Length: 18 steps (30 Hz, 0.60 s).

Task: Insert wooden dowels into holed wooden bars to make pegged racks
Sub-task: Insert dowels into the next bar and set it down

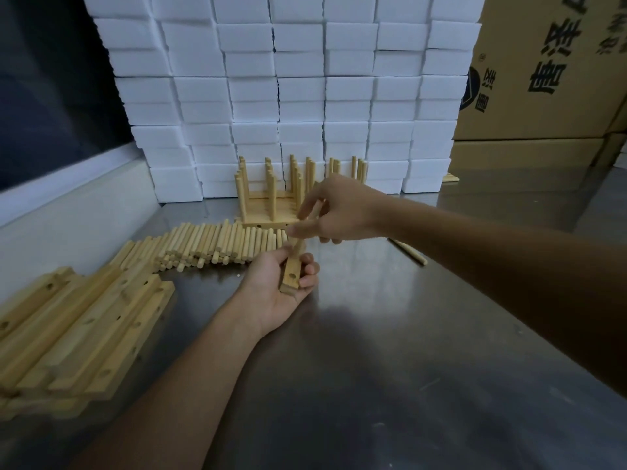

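Wood bar (292, 271) gripped in left hand (278, 286); right hand (334, 210) pinching dowel (314, 213) shd line it w/ hole, push straight.

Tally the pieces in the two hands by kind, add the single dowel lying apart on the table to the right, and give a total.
Holed wooden bar: 1, gripped by the left hand.
Dowels: 2, the held dowel pinched by the right hand, the loose dowel on the table.
Total: 3.
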Available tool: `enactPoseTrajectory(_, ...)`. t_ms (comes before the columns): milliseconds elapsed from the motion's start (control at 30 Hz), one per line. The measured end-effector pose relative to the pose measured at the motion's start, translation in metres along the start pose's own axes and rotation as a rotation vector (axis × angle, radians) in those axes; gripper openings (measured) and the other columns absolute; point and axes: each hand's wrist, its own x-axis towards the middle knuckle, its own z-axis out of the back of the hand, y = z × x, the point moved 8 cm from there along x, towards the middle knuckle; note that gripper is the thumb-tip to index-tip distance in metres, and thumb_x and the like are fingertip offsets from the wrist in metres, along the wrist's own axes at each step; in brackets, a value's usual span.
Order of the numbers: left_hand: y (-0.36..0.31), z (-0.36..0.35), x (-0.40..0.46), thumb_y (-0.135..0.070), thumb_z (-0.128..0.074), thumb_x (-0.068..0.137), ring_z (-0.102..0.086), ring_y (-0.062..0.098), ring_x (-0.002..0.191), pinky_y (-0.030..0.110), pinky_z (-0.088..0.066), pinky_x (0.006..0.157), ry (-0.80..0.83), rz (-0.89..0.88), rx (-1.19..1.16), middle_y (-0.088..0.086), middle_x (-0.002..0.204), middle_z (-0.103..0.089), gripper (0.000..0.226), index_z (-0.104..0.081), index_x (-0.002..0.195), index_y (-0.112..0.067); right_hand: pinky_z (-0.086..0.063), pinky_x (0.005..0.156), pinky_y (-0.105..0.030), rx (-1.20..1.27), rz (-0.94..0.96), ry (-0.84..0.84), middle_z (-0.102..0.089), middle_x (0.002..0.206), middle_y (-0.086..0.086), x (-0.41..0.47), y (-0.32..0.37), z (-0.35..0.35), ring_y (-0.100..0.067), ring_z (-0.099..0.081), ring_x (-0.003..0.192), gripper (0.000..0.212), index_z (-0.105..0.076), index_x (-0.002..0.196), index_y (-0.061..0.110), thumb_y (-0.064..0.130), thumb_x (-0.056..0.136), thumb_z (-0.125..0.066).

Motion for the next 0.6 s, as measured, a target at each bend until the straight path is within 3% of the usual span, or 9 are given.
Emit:
enactPoseTrajectory(100,0.000,0.001,0.000,-0.020,-0.034,0.105,-0.048,0.014,0.048,0.021,-0.035,0.038,-0.003,-0.006,-0.014,0.007,0.066,-0.051,0.024,-0.051,0.110,-0.004,-0.048,0.053,-0.020,0.139,0.009,-0.128,-0.068,0.059,0.003,-0.012,-0.010,0.006,-0.005,-0.063,0.049,0.044,-0.069,0.079,0.018,0.060,0.087,-0.061)
enactPoseTrajectory(200,-0.002,0.000,0.000,-0.019,-0.035,0.105,-0.047,0.014,0.049,0.021,-0.035,0.039,0.010,-0.011,-0.012,0.007,0.065,-0.051,0.022,-0.051,0.105,-0.004,-0.046,0.051,-0.017,0.292,-0.091,-0.283,-0.065,0.054,0.003,-0.023,-0.036,0.006,-0.004,-0.058,0.047,0.048,-0.073,0.078,0.010,0.052,0.094,-0.056)
enactPoseTrajectory(300,-0.003,0.000,-0.001,-0.017,-0.034,0.104,-0.047,0.014,0.050,0.021,-0.035,0.040,0.003,-0.024,-0.017,0.007,0.066,-0.050,0.023,-0.052,0.100,-0.003,-0.045,0.053,-0.021,0.383,-0.256,-0.229,-0.064,0.055,0.005,-0.028,-0.063,-0.020,-0.003,-0.056,0.048,0.037,-0.074,0.080,0.011,0.041,0.096,-0.058)
enactPoseTrajectory(433,-0.004,0.000,0.000,-0.016,-0.034,0.103,-0.046,0.014,0.052,0.021,-0.035,0.045,0.001,-0.034,-0.022,0.007,0.068,-0.050,0.022,-0.052,0.102,-0.004,-0.053,0.065,-0.027,0.253,-0.355,-0.194,-0.068,0.067,0.004,-0.022,-0.076,-0.047,-0.006,-0.064,0.063,0.023,-0.072,0.080,0.015,0.032,0.093,-0.064)
enactPoseTrajectory(600,-0.005,-0.002,-0.002,-0.016,-0.033,0.103,-0.045,0.014,0.054,0.022,-0.035,0.048,0.042,-0.033,-0.022,0.006,0.068,-0.049,0.026,-0.054,0.106,-0.003,-0.057,0.070,-0.031,0.217,-0.436,-0.312,-0.066,0.076,0.006,-0.006,-0.074,-0.061,-0.009,-0.065,0.073,0.026,-0.069,0.089,0.022,0.047,0.092,-0.062)
